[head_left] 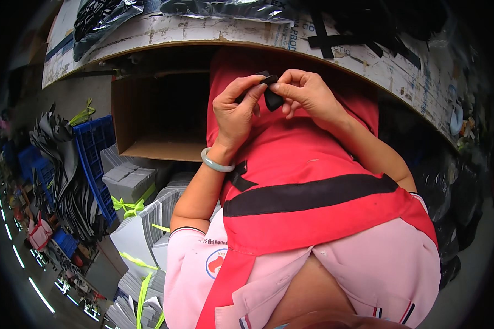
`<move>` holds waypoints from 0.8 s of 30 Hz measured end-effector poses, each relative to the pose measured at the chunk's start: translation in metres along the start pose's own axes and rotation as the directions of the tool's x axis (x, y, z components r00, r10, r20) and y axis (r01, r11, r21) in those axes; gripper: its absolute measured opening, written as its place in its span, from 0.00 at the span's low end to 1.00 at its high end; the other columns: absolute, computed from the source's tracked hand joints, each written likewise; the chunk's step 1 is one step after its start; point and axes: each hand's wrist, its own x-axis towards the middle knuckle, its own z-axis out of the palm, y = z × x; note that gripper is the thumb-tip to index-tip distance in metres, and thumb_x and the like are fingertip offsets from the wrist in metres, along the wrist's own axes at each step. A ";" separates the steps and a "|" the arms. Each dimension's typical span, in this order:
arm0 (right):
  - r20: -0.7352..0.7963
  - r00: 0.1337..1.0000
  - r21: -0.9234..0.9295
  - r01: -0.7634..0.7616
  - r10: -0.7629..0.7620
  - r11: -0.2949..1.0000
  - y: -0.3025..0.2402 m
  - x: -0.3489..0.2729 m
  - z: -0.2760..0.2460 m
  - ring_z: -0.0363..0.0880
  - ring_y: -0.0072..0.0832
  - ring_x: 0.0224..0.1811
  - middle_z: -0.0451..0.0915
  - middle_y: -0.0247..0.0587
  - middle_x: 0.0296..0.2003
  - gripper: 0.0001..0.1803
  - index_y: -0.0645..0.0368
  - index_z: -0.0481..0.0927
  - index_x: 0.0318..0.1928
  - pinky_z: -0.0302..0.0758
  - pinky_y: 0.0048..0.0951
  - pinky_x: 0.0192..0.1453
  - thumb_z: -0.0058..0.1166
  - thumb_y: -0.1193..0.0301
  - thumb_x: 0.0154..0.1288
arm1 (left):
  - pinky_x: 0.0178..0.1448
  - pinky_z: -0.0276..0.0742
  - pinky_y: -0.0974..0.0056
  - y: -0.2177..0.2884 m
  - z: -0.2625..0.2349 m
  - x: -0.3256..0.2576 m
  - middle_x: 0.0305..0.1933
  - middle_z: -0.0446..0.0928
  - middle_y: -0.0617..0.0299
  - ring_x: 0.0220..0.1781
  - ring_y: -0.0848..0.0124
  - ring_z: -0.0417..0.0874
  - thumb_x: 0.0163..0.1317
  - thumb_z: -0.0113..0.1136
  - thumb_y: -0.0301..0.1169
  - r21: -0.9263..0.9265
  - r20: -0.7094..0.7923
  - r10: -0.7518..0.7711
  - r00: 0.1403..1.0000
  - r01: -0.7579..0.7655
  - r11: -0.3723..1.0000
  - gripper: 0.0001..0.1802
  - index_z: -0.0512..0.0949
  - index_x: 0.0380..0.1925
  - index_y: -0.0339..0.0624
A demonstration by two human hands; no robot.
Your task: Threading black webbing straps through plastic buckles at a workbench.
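Scuffed, printed white board tops the desk (186,32), whose curved edge spans the upper view, beyond both hands. Over the red apron (307,156), just short of that edge, is a small folded black strip (274,101). Its broad visible part hangs from the fingertips back toward the wearer, long axis running roughly toward the body and leaning slightly right; the upper end is bent over at the pinch. Fingers cover the rest, so its full length cannot be told.

The left hand (238,107) pinches the strip's upper end between thumb and forefinger; the right hand (306,94) pinches it from the other side, its lower fingers curled.

An open cardboard box (162,149) sits under the desk, left of the hands. Farther left are a blue crate (95,164) and grey-white stacks (130,181) bound with yellow-green ties (130,207). More black strips (335,41) lie on the desk, at right, and dark plastic bags (450,205) crowd the right side.
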 end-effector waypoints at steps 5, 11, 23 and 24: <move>-0.029 0.995 0.196 0.102 -0.098 0.975 0.000 -0.003 0.002 0.82 0.19 0.29 0.79 0.35 0.29 0.14 0.63 0.80 0.42 0.82 0.20 0.31 0.61 0.64 0.67 | 0.23 0.70 0.77 -0.002 -0.008 0.004 0.40 0.79 0.63 0.25 0.82 0.76 0.61 0.62 0.17 -0.031 0.046 0.007 0.999 -0.006 0.999 0.08 0.83 0.40 0.37; 0.109 0.994 -0.068 -0.017 0.024 0.998 -0.010 -0.002 -0.011 0.79 0.16 0.27 0.78 0.31 0.29 0.13 0.63 0.81 0.43 0.78 0.17 0.27 0.59 0.65 0.68 | 0.24 0.69 0.77 -0.001 -0.012 -0.001 0.39 0.76 0.64 0.27 0.81 0.76 0.60 0.61 0.15 0.117 0.161 0.163 0.973 -0.182 0.976 0.10 0.83 0.39 0.37; 0.026 0.972 -0.242 0.231 -0.232 0.942 0.007 0.004 -0.012 0.79 0.17 0.34 0.81 0.33 0.30 0.12 0.67 0.81 0.41 0.78 0.19 0.41 0.59 0.68 0.67 | 0.26 0.71 0.76 0.005 -0.013 -0.010 0.40 0.75 0.64 0.26 0.81 0.76 0.60 0.59 0.13 0.115 0.207 0.097 0.974 -0.123 0.986 0.10 0.83 0.39 0.35; 0.023 0.975 -0.221 0.220 -0.220 0.950 0.004 0.003 -0.011 0.79 0.17 0.35 0.81 0.33 0.31 0.10 0.66 0.81 0.40 0.79 0.19 0.42 0.60 0.69 0.67 | 0.26 0.71 0.76 0.005 -0.013 -0.011 0.40 0.75 0.64 0.26 0.81 0.76 0.60 0.59 0.13 0.100 0.214 0.092 0.972 -0.116 0.988 0.10 0.83 0.39 0.35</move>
